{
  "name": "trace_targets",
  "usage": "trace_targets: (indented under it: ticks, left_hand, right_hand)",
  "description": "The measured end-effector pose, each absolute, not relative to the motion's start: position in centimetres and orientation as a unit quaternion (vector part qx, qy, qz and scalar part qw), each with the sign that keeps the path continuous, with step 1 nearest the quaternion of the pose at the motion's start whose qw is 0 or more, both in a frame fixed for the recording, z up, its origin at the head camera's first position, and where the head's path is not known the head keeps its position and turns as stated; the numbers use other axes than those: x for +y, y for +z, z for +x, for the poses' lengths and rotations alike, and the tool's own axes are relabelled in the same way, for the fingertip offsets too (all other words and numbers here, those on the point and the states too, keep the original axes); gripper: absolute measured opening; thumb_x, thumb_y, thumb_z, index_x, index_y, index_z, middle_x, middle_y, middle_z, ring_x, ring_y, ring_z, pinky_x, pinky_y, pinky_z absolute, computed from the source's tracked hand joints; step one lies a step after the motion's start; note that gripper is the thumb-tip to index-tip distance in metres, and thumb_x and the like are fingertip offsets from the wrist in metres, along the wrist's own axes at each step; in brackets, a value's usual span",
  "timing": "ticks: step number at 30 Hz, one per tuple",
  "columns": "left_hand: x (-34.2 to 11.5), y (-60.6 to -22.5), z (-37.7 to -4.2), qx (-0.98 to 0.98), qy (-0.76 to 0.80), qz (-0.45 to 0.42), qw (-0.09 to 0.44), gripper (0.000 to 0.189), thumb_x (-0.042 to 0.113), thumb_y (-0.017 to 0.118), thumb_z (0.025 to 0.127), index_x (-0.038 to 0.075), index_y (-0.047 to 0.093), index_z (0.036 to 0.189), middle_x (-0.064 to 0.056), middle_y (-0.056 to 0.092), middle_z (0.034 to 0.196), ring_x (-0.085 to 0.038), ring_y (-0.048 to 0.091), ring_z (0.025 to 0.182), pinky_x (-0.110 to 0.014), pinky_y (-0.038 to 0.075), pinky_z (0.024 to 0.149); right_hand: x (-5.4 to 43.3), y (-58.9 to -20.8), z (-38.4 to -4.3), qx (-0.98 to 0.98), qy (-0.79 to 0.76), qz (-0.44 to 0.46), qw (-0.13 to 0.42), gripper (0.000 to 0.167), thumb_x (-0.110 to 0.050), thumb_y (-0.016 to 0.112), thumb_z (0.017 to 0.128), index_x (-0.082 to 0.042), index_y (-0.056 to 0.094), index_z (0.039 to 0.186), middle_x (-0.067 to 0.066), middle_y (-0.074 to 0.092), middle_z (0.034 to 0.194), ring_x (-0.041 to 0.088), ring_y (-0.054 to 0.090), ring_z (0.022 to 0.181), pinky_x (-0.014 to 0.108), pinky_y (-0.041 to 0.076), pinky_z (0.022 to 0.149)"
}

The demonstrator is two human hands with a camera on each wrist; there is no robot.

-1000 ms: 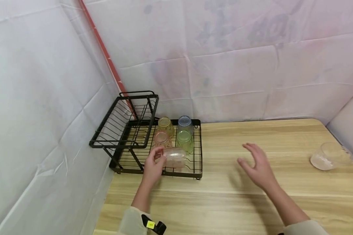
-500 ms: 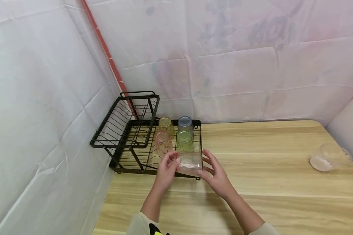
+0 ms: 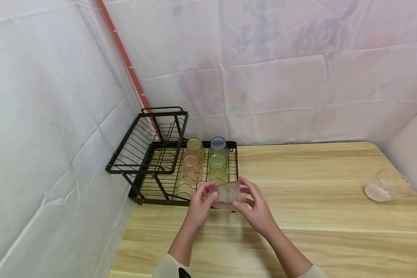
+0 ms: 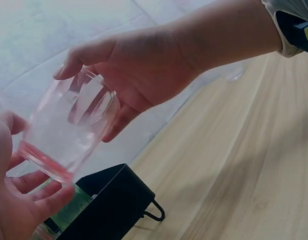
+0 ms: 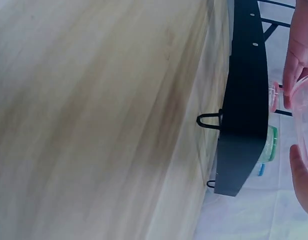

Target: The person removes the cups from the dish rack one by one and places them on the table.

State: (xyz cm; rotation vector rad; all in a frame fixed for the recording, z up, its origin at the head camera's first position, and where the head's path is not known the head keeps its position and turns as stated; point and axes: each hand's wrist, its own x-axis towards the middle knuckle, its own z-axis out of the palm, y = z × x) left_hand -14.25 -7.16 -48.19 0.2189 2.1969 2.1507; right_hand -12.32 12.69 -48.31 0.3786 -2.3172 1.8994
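In the head view, a clear drinking glass with a pink tint (image 3: 227,194) is held sideways over the front right corner of the black dish rack (image 3: 153,201). My left hand (image 3: 199,204) grips its left end between thumb and fingers. At the other end, the thumb and fingers of my right hand (image 3: 255,207) curl round the glass. The left wrist view shows the pinker end of the glass (image 4: 69,125) at my left hand. Only part of the glass (image 5: 306,122) shows in the right wrist view.
Yellow (image 3: 195,146), blue (image 3: 218,143), pink (image 3: 192,168) and green (image 3: 218,165) glasses stand in the rack, just behind the hands. A raised wire tier (image 3: 135,148) is at its left. Another clear glass object (image 3: 382,187) sits far right on the wooden table (image 3: 316,224).
My right hand has come in from the right and taken hold of the glass, which my left hand held alone earlier. My left hand and the glass have shifted right and nearer.
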Motion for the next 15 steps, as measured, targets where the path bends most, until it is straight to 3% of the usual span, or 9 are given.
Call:
trace_targets:
  ticks: [4,9,12,15]
  left_hand:
    - [-6.9,-47.6,-14.1,0.734,0.673,0.087,0.024,0.038,0.018,0.063,0.096,0.013,0.056,0.133,-0.013,0.055,0.136,-0.023,0.051,0.127,-0.031,0.049,0.097]
    - [-6.0,-46.1,-13.7,0.755,0.642,0.134,-0.004,0.039,0.025,0.067,0.094,0.019,0.059,0.132,-0.004,0.057,0.136,-0.030,0.049,0.129,-0.055,0.043,0.104]
    - [-5.1,-45.4,-13.4,0.767,0.622,0.157,-0.001,0.038,0.029,0.066,0.095,0.023,0.060,0.132,0.003,0.059,0.132,-0.026,0.052,0.125,-0.050,0.046,0.100]
    - [-4.4,-45.2,-13.4,0.767,0.618,0.170,0.014,0.038,0.030,0.066,0.095,0.023,0.060,0.132,0.001,0.061,0.129,-0.022,0.056,0.116,-0.039,0.052,0.090]
  right_hand:
    - [13.0,-47.7,-12.3,-0.802,0.570,0.149,0.103,0.073,-0.012,0.076,0.085,-0.028,0.042,0.148,0.005,0.043,0.147,0.017,0.048,0.121,0.038,0.054,0.092]
    - [13.5,-46.9,-12.4,-0.838,0.481,0.198,0.164,0.072,-0.011,0.079,0.077,-0.022,0.051,0.143,0.007,0.044,0.147,0.023,0.041,0.127,0.036,0.054,0.078]
    - [13.7,-46.5,-12.4,-0.855,0.419,0.228,0.206,0.069,-0.013,0.078,0.072,-0.017,0.057,0.138,0.013,0.048,0.143,0.030,0.042,0.125,0.038,0.053,0.076]
    - [14.0,-46.3,-12.5,-0.867,0.364,0.247,0.236,0.068,-0.019,0.076,0.071,-0.016,0.059,0.136,0.015,0.050,0.140,0.033,0.045,0.122,0.050,0.049,0.084]
